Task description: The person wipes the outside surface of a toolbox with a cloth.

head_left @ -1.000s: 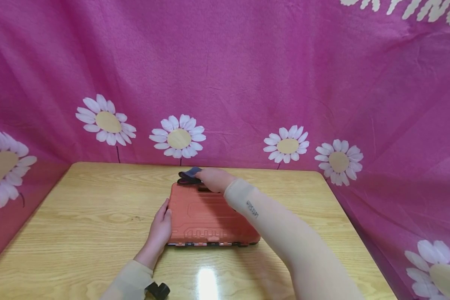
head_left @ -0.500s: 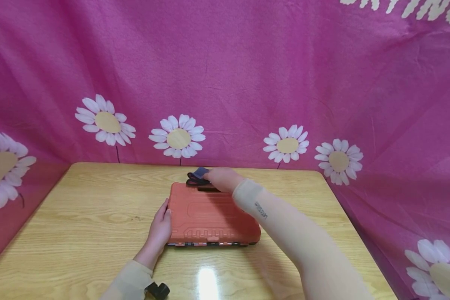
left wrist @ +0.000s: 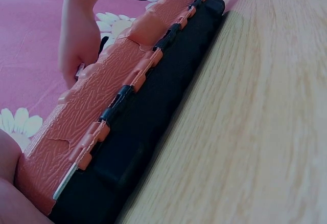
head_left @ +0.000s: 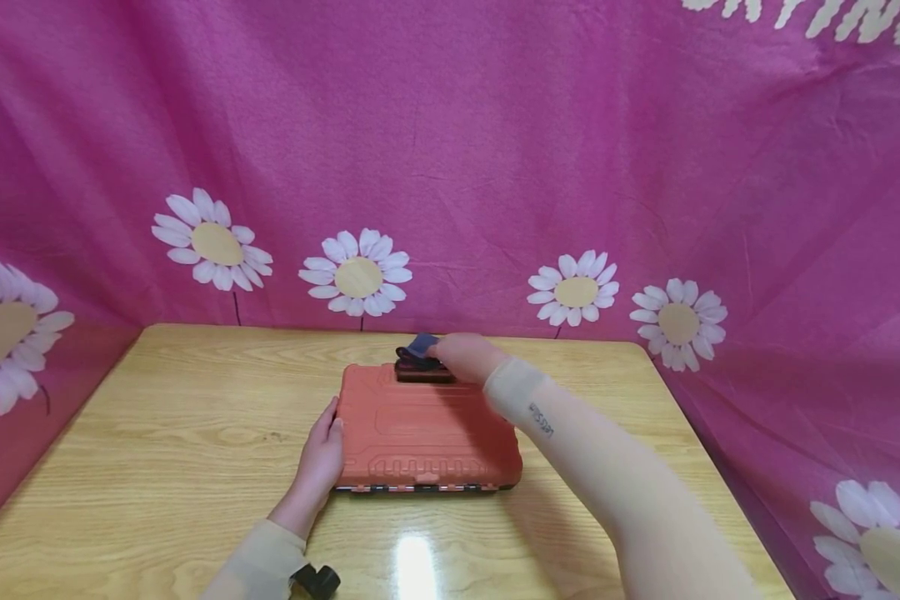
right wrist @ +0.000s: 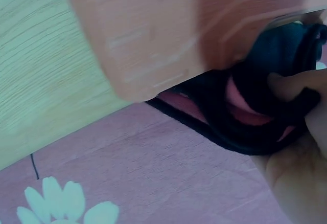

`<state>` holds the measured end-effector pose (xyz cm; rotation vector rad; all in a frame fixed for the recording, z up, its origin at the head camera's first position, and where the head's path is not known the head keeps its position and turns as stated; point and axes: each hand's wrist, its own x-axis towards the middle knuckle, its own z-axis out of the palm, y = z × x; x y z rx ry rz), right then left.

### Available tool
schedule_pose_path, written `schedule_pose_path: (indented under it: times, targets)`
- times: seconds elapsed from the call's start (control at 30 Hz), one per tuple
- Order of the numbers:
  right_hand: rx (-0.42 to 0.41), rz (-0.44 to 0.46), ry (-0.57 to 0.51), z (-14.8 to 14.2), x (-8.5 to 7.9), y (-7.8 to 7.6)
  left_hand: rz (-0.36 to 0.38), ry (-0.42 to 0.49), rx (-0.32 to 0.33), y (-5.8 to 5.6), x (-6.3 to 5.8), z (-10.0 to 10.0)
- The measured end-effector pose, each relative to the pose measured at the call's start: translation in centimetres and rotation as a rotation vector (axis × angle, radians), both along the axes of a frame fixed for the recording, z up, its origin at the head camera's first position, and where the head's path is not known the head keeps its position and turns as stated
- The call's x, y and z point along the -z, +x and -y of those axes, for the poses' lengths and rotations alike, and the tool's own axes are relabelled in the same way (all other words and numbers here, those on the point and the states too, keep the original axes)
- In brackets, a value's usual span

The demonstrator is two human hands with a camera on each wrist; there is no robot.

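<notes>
An orange case (head_left: pixel 427 425) with a black base lies flat on the table, hinged side toward me. My left hand (head_left: pixel 321 454) presses along its left side, fingers mostly straight; in the left wrist view only part of that hand (left wrist: pixel 15 193) shows at the case's corner. At the far edge my right hand (head_left: pixel 467 357) pinches a folded dark blue cloth (head_left: pixel 422 346) with black edging. The cloth sits over the case's dark handle (head_left: pixel 423 377). Close up in the right wrist view, the cloth (right wrist: pixel 219 116) shows pink between its folds, against the case's edge.
The wooden table (head_left: pixel 195 433) extends around the case on all sides. Behind it hangs a pink curtain (head_left: pixel 457 167) printed with white daisies, which also closes off both sides. A small black device (head_left: pixel 318 581) is strapped at my left wrist.
My right hand has moved the cloth to the right along the case's far edge, from its left corner to the handle. The left hand and the case have stayed in place.
</notes>
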<state>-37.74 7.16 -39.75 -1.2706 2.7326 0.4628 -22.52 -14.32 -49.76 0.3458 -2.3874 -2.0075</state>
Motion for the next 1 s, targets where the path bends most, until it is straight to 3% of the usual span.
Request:
schedule_pose_path:
  times: [0.43, 1.0]
  targets:
    - [0.042, 0.007, -0.070, -3.7, 0.3, -0.5, -0.013, -0.016, -0.004, 0.1, -0.2, -0.1]
    - [0.052, 0.024, -0.101, -6.4, 0.1, -0.6, -0.006, 0.002, -0.005, 0.0, 0.1, 0.0]
